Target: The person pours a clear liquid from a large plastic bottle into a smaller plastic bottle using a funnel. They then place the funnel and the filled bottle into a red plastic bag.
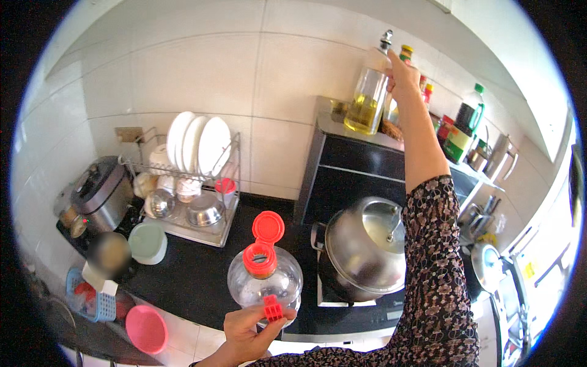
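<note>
Between the thumb and fingers of my left hand (250, 331) is a small red plastic piece (273, 309). Just beyond it a large clear plastic bottle (265, 284) stands on the black countertop, its red flip-top cap (268, 227) lifted and the mouth uncovered. My right hand (403, 77) reaches far up to the right, its fingers around the upper part of a glass oil bottle (366, 108). Yellow oil fills the lower part of that bottle, a metal spout (387, 37) tops it, and its base is at the raised shelf (334, 120).
A lidded steel pot (355, 257) sits on the stove below my right arm. Sauce bottles (461, 130) line the shelf at right. Left are a dish rack (220, 234) with white plates (214, 144), an electric cooker (103, 197), a pale green container (147, 244) and a pink basin (146, 329).
</note>
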The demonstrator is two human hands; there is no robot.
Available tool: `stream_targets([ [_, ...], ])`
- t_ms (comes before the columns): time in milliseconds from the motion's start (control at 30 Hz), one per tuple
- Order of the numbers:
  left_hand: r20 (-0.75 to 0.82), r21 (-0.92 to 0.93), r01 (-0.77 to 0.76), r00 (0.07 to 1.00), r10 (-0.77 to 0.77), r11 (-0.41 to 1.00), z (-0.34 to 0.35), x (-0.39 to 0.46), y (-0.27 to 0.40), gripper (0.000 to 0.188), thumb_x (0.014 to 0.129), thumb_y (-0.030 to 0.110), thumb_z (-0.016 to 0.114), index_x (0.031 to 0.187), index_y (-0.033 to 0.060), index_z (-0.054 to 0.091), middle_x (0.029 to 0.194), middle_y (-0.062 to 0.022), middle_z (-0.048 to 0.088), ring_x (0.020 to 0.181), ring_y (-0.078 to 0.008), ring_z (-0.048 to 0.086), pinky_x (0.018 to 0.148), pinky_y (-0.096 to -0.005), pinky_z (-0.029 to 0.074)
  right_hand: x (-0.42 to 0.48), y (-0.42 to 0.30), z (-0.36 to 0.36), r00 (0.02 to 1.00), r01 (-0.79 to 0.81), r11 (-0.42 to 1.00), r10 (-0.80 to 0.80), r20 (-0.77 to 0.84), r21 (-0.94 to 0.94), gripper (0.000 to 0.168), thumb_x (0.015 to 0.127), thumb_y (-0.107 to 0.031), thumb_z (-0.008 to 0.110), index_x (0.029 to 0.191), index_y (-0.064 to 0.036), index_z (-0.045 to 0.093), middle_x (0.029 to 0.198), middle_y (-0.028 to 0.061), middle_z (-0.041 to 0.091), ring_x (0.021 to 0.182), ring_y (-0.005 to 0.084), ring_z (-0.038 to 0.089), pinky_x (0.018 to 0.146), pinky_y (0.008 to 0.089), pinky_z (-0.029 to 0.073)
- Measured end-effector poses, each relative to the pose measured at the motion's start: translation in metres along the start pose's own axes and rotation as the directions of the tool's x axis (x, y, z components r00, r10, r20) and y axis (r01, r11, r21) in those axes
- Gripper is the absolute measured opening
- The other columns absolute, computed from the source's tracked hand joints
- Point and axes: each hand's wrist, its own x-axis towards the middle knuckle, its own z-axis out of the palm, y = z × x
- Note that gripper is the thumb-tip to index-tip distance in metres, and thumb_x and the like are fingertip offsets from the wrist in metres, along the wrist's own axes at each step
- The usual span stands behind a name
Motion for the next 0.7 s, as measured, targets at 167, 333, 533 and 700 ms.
stream_targets([
  [167, 0.178, -0.085, 0.021, 0.984, -0.005, 0.996, -0.009, 0.016, 0.004, 0.009, 0.081, -0.002, 0.070, 0.090, -0.0034, 0.074, 0.086, -0.0127, 0.076, 0.077, -0.0174, 0.072, 0.077, -0.0317, 0.058, -0.062, -0.033, -0.063, 0.998, 0.052, 0.995, -0.054, 0.031, 0.081, 0.037, 0.082, -0.038, 0.082, 0.076, -0.011, 0.057, 0.057, -0.0057, 0.037, 0.044, 0.0056, 0.027, 0.040, 0.0266, 0.020],
  [333, 0.347, -0.108, -0.083, 0.931, 0.116, 0.991, 0.021, 0.016, 0.023, 0.015, 0.083, 0.003, 0.071, 0.097, -0.0023, 0.073, 0.086, -0.0121, 0.077, 0.078, -0.0179, 0.074, 0.076, -0.0319, 0.058, -0.137, -0.088, -0.181, 0.993, 0.097, 0.994, -0.100, 0.070, 0.048, 0.033, 0.090, -0.038, 0.073, 0.072, -0.017, 0.054, 0.051, -0.0081, 0.037, 0.041, 0.0033, 0.030, 0.036, 0.0228, 0.021],
  [533, 0.533, -0.201, -0.074, 0.828, 0.172, 0.977, 0.116, -0.008, 0.059, 0.020, 0.087, 0.013, 0.073, 0.106, 0.0054, 0.075, 0.093, -0.0056, 0.078, 0.079, -0.0150, 0.075, 0.076, -0.0279, 0.058, -0.241, -0.122, -0.379, 0.982, -0.107, 0.994, 0.101, -0.159, -0.029, 0.032, 0.091, -0.039, 0.069, 0.075, -0.014, 0.058, 0.049, -0.0020, 0.045, 0.036, 0.0105, 0.040, 0.035, 0.0282, 0.031],
  [700, 0.650, -0.390, 0.102, 0.734, 0.195, 0.915, 0.245, -0.058, 0.104, 0.023, 0.087, 0.001, 0.071, 0.109, -0.0054, 0.070, 0.095, -0.0136, 0.076, 0.083, -0.0182, 0.074, 0.081, -0.0297, 0.058, -0.355, -0.135, -0.565, 0.927, -0.344, 0.936, 0.327, -0.184, -0.069, 0.030, 0.091, -0.029, 0.070, 0.109, -0.005, 0.068, 0.059, -0.0064, 0.048, 0.040, 0.0020, 0.034, 0.036, 0.0199, 0.024],
])
